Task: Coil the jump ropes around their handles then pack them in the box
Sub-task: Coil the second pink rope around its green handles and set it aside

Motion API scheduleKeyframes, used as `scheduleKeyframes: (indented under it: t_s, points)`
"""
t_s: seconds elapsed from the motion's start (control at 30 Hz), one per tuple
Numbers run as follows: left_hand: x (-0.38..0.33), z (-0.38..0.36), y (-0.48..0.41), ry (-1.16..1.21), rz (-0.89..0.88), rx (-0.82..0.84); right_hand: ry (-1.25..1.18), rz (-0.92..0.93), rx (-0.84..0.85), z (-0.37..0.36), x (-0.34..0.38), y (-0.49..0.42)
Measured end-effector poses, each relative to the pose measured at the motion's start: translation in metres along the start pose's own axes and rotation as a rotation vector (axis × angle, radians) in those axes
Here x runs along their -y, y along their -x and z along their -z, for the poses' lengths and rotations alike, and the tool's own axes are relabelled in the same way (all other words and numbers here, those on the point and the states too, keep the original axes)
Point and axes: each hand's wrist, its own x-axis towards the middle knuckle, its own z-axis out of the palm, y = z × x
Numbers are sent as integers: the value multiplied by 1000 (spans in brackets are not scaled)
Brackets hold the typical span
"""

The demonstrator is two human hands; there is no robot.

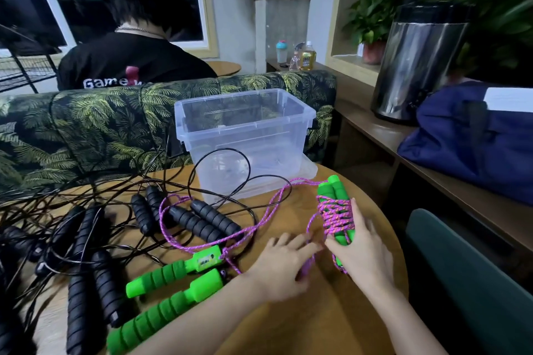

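Your right hand (362,248) grips the lower end of the paired green handles (334,190), fingers curled round them, so the bundle sits over the right side of the counter (317,326), close to its right edge. Its long axis runs away from you, from the near edge up toward the clear box (245,127), with the free tops leaning a little left. That axis is what the coming wrap turns on: the pink rope (271,210) has to cross it, not run along it. Turns of rope already band the middle of the handles. All the slack lies to the left of the bundle, looping across the middle of the counter in front of the box. Your left hand (281,265) is the nearer one to that slack. It sits just beside your right hand, its fingers look closed on the rope where it leaves the bundle, though blur makes the pinch hard to read. The box stands open at the counter's far edge, well apart from the bundle, and appears to hold no ropes.
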Motion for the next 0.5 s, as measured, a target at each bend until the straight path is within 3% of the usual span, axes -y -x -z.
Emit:
scheduleKeyframes:
  t_s: [0.17, 0.27, 0.4, 0.5]
  points:
    - [27, -1, -26, -338, 64, 35, 20, -22, -6, 0, -10, -7]
    - [40, 3, -29, -454, 199, 47, 82, -6, -4, -2, -11, -13]
    - [50, 12, -21, -521, 453, 58, 167, 13, 25, -7, -3, -25]
    - [55, 14, -16, -533, 526, 74, 179, 25, 14, -13, 6, -41]
